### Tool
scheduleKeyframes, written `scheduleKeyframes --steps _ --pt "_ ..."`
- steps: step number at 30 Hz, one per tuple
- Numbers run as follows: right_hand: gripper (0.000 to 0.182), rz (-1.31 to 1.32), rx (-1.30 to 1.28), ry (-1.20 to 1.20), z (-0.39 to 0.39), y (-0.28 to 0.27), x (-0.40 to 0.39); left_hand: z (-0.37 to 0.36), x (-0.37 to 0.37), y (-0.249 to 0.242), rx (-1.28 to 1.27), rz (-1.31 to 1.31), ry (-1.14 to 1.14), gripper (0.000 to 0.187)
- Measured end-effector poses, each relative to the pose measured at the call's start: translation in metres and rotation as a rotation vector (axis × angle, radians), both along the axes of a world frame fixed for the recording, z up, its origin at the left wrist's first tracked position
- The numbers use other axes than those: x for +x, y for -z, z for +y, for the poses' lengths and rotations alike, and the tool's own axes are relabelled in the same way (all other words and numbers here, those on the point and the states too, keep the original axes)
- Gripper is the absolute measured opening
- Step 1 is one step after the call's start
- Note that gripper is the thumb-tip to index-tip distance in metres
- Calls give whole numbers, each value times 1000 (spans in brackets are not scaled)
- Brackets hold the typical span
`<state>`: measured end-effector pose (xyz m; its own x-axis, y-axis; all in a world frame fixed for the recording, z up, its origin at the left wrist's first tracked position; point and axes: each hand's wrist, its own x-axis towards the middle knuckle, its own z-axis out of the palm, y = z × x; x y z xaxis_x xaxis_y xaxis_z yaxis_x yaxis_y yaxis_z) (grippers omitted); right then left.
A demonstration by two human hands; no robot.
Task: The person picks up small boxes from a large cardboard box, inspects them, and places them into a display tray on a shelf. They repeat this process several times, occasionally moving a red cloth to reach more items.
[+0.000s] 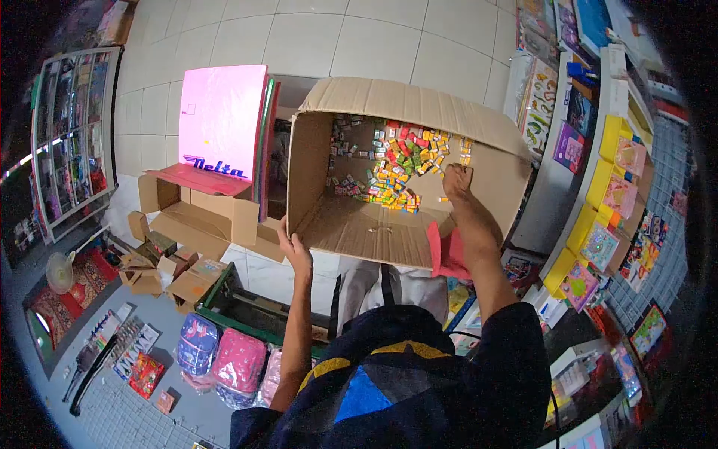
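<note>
Left hand (297,253): pinching cardboard box (411,97) corner | Right hand (457,180): curled inside, near small packets (407,153); cannot tell if holding any

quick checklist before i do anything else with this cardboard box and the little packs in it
1. Cardboard box open: ok, its contents show from above.
2. Left hand on the box: ok, at its near left corner.
3. Right hand inside the box: ok, just right of the main heap.
4. Right hand holding a pack: cannot tell, the curled fingers hide it.
5. Small packs in tidy rows: not ok, most lie in a loose heap.
6. Red piece free of the right forearm: cannot tell, the forearm overlaps it in view.
</note>
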<state>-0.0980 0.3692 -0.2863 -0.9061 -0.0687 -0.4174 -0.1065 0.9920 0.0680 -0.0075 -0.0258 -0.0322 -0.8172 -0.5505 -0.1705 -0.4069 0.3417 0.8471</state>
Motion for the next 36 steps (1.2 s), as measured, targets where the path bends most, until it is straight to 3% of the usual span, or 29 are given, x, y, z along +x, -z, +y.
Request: scheduleKeyframes --steps 1,4,7,10,11,14,15,18,21,24,28,29,32,36 --pt "19 -2 16 0 7 22 8 -2 2 1 12 -2 -12 43" --pt "16 71 -213 74 17 18 12 -5 7 6 -39 -14 -18 42" --pt "16 -34 -497 439 -12 -56 -13 -2 1 -3 -17 7 -4 40" --pt "14 94 -569 340 -13 -39 -9 -10 7 9 -8 32 27 40" --pt "11 45 -853 456 -23 -59 -10 -7 5 3 13 33 9 40" --pt "13 -13 -535 231 -33 -53 -4 2 -3 -9 47 35 -27 39" --pt "20 -201 -505 311 -37 -55 -7 3 -3 -11 38 31 -27 38" --pt "33 -87 -649 309 -48 -61 -4 -4 3 5 68 59 -23 38" --pt "41 -64 -498 258 -56 -59 -8 -4 4 2 49 58 -16 38" --pt "42 -212 -448 289 -56 -78 -22 4 -5 -14 17 30 9 40" --pt "36 -101 -358 62 -44 -52 -19 2 -4 -10 27 11 -10 40" --pt "31 80 -345 -5 -45 -50 -12 2 -2 -10 42 3 -28 40" --pt "26 45 -225 18 -53 -46 -8 -1 1 -5 21 2 -10 41" --pt "37 -344 -229 279 -75 -97 -7 -4 5 -6 -27 2 48 39"
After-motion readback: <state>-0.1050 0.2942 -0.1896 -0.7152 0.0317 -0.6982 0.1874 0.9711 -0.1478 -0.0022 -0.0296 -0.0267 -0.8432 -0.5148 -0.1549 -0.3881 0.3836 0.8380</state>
